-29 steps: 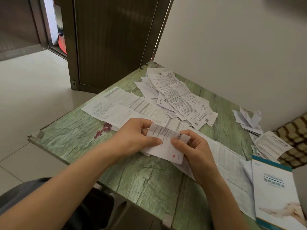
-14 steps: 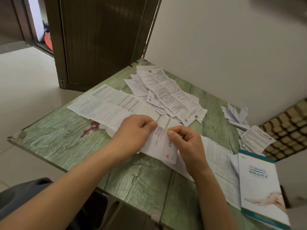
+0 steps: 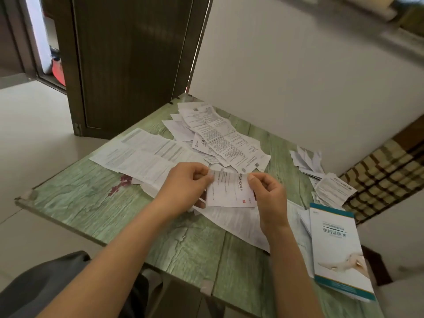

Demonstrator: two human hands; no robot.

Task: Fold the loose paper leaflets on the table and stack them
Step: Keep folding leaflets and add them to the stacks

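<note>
I hold a small white printed leaflet [image 3: 229,190] just above the green table [image 3: 96,210]. My left hand [image 3: 183,187] pinches its upper left corner and my right hand [image 3: 268,193] pinches its upper right corner, so the sheet hangs flat and faces me. Loose unfolded leaflets [image 3: 220,138] lie heaped at the table's far middle. A large unfolded sheet [image 3: 142,157] lies flat to the left of them. Another long sheet [image 3: 238,223] lies under my hands. A pile of folded leaflets [image 3: 330,189] sits at the right edge.
A white and teal booklet [image 3: 337,251] lies at the near right of the table. More folded papers [image 3: 307,161] lie by the wall. A dark wooden door [image 3: 128,65] stands behind the table. A woven mat [image 3: 385,171] is at the right. A red stain [image 3: 121,183] marks the tabletop.
Both hands have moved apart to the leaflet's upper corners and the sheet now hangs spread flat between them. The camera has tilted up and back.
</note>
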